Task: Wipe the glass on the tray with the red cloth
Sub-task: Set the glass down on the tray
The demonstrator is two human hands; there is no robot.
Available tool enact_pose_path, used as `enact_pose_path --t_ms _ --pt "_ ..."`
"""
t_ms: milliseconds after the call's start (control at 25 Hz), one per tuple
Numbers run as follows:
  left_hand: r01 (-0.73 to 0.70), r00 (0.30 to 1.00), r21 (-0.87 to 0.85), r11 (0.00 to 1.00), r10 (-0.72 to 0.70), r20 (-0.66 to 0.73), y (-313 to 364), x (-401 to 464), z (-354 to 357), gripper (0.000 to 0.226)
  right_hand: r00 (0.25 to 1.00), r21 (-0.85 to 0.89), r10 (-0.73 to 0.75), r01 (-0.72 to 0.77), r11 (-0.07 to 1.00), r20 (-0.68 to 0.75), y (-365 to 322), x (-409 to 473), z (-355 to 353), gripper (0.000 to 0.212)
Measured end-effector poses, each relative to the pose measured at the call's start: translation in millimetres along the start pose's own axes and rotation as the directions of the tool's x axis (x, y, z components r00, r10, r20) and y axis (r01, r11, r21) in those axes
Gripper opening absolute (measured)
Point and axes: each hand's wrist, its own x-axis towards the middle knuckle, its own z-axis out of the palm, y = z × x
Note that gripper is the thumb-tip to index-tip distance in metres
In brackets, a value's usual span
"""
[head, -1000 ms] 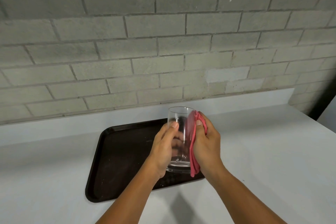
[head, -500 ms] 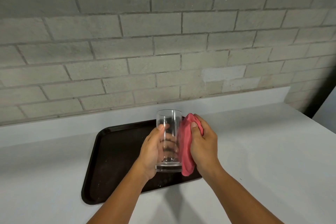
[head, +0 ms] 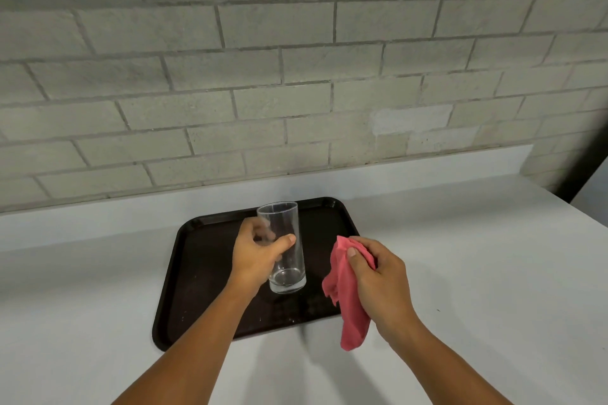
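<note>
A clear tall glass (head: 285,250) stands upright over the dark brown tray (head: 197,289), its base at or just above the tray's surface. My left hand (head: 258,255) wraps around the glass from the left, thumb across its front. My right hand (head: 378,276) holds the red cloth (head: 345,299) to the right of the glass, apart from it; the cloth hangs down over the tray's front right corner.
The tray lies on a white counter (head: 460,256) that runs along a grey brick wall (head: 296,76). A low white upstand (head: 427,168) borders the counter at the back. The counter's right edge (head: 585,214) drops off at the far right.
The glass has come down toward the tray in my left hand. My right hand has pulled the red cloth off the glass and moved it to the right.
</note>
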Motion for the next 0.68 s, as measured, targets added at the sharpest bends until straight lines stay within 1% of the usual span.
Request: enact_pose_path --t_ms 80,160,360,560,680 --pt "-0.003 0.999 0.027 1.0 0.005 -0.048 -5.9 0.5 -0.2 0.045 0.999 -0.041 0.026 -0.025 0.999 0.039 6.7 -5.0 -1.3 0.019" --pt "0.005 0.998 0.044 0.999 -0.002 -0.06 -10.7 1.6 -0.5 0.048 0.995 -0.108 0.059 -0.05 0.993 0.085 13.1 -9.3 -0.9 0.017" --pt "-0.019 0.998 0.002 1.0 0.019 -0.066 -15.0 6.0 -1.5 0.056 0.98 -0.283 0.109 -0.059 0.957 0.164 28.6 -15.9 1.7 0.014" --pt "-0.019 0.999 -0.015 1.0 0.018 -0.034 -19.1 4.7 -3.1 0.06 0.98 -0.401 0.098 -0.022 0.916 0.171 40.8 -14.9 11.6 0.013" --pt "-0.009 1.0 -0.003 1.0 0.009 0.005 -18.7 1.3 -4.4 0.072 0.984 -0.441 0.077 0.001 0.897 0.158 41.4 -7.0 21.6 0.017"
